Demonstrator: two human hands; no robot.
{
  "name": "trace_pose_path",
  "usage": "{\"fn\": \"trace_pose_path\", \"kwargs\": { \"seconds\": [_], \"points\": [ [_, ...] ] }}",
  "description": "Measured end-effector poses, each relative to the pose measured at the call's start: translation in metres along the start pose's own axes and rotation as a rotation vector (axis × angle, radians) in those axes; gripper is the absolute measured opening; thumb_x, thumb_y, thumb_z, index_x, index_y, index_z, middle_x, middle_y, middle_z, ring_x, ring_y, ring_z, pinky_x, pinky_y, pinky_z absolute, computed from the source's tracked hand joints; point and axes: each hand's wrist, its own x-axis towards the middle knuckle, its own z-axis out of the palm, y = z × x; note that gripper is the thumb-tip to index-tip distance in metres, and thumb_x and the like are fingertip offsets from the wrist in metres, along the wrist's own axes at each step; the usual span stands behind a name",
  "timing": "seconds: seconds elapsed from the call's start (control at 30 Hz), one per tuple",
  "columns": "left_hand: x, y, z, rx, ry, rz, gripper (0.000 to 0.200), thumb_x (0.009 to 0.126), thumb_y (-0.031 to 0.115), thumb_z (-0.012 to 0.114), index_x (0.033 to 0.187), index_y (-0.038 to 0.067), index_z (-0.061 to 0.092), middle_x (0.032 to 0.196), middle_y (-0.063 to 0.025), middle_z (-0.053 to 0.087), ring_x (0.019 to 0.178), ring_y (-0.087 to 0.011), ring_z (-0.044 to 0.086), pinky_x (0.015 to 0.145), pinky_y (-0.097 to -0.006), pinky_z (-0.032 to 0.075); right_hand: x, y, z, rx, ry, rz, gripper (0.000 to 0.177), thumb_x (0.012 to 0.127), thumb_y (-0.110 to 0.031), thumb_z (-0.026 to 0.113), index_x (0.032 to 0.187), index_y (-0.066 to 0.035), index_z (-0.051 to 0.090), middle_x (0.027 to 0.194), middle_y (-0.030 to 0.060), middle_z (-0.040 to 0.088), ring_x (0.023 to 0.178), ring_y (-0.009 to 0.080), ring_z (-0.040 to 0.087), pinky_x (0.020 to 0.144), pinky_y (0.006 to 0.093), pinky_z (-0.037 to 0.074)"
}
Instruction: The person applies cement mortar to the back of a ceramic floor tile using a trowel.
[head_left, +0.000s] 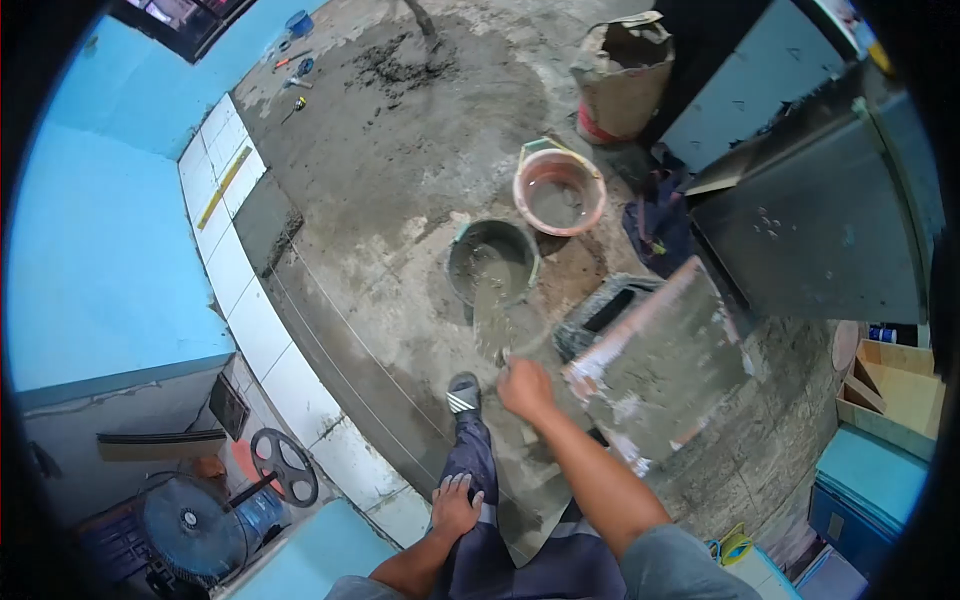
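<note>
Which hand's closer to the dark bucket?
Right. The right hand is out in front, short of the dark bucket; the left hand is farther back, on a trouser leg.

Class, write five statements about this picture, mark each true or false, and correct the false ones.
1. The left hand rests on the person's trouser leg. True.
2. The right hand is inside the pinkish bucket. False: it is outside that bucket, closed on a tool that looks blurred and smeared with grey mix.
3. A yellow strip lies on the white tiles. True.
4. The dark bucket stands on the white tiles. False: it stands on the grey floor.
5. The pinkish bucket lies tipped on its side. False: it stands upright, beside the dark bucket.
</note>
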Motion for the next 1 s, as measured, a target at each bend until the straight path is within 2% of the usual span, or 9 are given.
{"fn": "trace_pose_path", "kwargs": {
  "seconds": [0.1, 0.17, 0.3, 0.37, 0.43, 0.63, 0.7, 0.87, 1.0],
  "points": [
    [0.022, -0.053, -0.037, -0.138, -0.084, -0.062, 0.056, 0.094, 0.040, 0.058, 0.138, 0.006, 0.055, 0.143, -0.0142, 0.055, 0.137, -0.0355, 0.043, 0.111, -0.0514, 0.033, 0.113, -0.031, 0.048, -0.116, -0.111, 0.149, 0.032, 0.084, -0.015, 0.056, 0.108, -0.001, 0.071, 0.112, 0.0268, 0.068, 0.108, 0.0422, 0.065, 0.093, 0.0501, 0.052],
    [0.043, -0.075, -0.049, -0.237, -0.088, -0.095, 0.054, 0.092, 0.041, 0.062, 0.133, 0.006, 0.058, 0.138, -0.0153, 0.057, 0.135, -0.0371, 0.045, 0.110, -0.0512, 0.034, 0.195, -0.016, 0.089, -0.254, -0.159, 0.160, 0.031, 0.086, -0.017, 0.056, 0.108, -0.002, 0.072, 0.118, 0.0224, 0.069, 0.111, 0.0384, 0.066, 0.095, 0.0483, 0.052],
    [0.070, -0.093, -0.058, -0.162, -0.071, 0.011, 0.052, 0.090, 0.040, 0.064, 0.130, 0.006, 0.059, 0.135, -0.0146, 0.059, 0.132, -0.0381, 0.047, 0.105, -0.0545, 0.037, 0.307, 0.015, 0.115, -0.623, -0.264, 0.187, 0.031, 0.094, -0.020, 0.052, 0.110, -0.006, 0.073, 0.123, 0.0178, 0.069, 0.115, 0.0316, 0.067, 0.095, 0.0435, 0.054],
    [0.080, -0.107, -0.061, -0.153, -0.094, 0.031, 0.053, 0.090, 0.040, 0.065, 0.130, 0.007, 0.059, 0.133, -0.0142, 0.060, 0.131, -0.0379, 0.048, 0.101, -0.0556, 0.039, 0.351, 0.039, 0.132, -0.665, -0.181, 0.209, 0.034, 0.097, -0.022, 0.046, 0.110, -0.007, 0.075, 0.120, 0.0162, 0.070, 0.115, 0.0308, 0.067, 0.095, 0.0424, 0.054],
    [0.087, -0.116, -0.056, -0.186, -0.051, 0.059, 0.053, 0.088, 0.041, 0.066, 0.129, 0.007, 0.061, 0.134, -0.0130, 0.060, 0.130, -0.0377, 0.049, 0.100, -0.0526, 0.041, 0.387, 0.067, 0.151, -0.773, -0.074, 0.200, 0.030, 0.094, -0.021, 0.051, 0.103, -0.011, 0.078, 0.112, 0.0113, 0.074, 0.106, 0.0281, 0.071, 0.088, 0.0408, 0.057],
    [0.099, -0.127, -0.060, -0.213, -0.101, 0.041, 0.049, 0.088, 0.041, 0.065, 0.124, 0.008, 0.067, 0.132, -0.0115, 0.061, 0.128, -0.0349, 0.051, 0.099, -0.0483, 0.043, 0.416, 0.101, 0.227, -0.787, 0.066, 0.167, 0.035, 0.096, -0.023, 0.046, 0.099, -0.009, 0.078, 0.105, 0.0150, 0.074, 0.101, 0.0322, 0.071, 0.085, 0.0421, 0.056],
    [0.105, -0.126, -0.063, -0.225, -0.127, 0.030, 0.049, 0.088, 0.041, 0.065, 0.123, 0.008, 0.067, 0.133, -0.0115, 0.060, 0.129, -0.0350, 0.051, 0.100, -0.0487, 0.042, 0.409, 0.089, 0.241, -0.779, 0.020, 0.206, 0.035, 0.096, -0.023, 0.046, 0.100, -0.009, 0.078, 0.108, 0.0129, 0.074, 0.101, 0.0308, 0.072, 0.085, 0.0414, 0.056],
    [0.106, -0.121, -0.063, -0.260, -0.132, 0.024, 0.047, 0.087, 0.040, 0.067, 0.121, 0.008, 0.068, 0.133, -0.0111, 0.061, 0.129, -0.0349, 0.051, 0.100, -0.0505, 0.043, 0.392, 0.073, 0.223, -0.711, -0.035, 0.083, 0.035, 0.096, -0.021, 0.044, 0.100, -0.009, 0.076, 0.107, 0.0182, 0.073, 0.102, 0.0334, 0.070, 0.091, 0.0429, 0.054],
    [0.111, -0.113, -0.064, -0.256, -0.117, 0.022, 0.046, 0.086, 0.038, 0.070, 0.121, 0.008, 0.067, 0.132, -0.0096, 0.062, 0.131, -0.0341, 0.050, 0.101, -0.0520, 0.042, 0.387, 0.048, 0.221, -0.746, -0.184, 0.029, 0.033, 0.093, -0.017, 0.045, 0.101, -0.007, 0.075, 0.107, 0.0186, 0.073, 0.104, 0.0332, 0.070, 0.091, 0.0432, 0.054]
  ]
}}
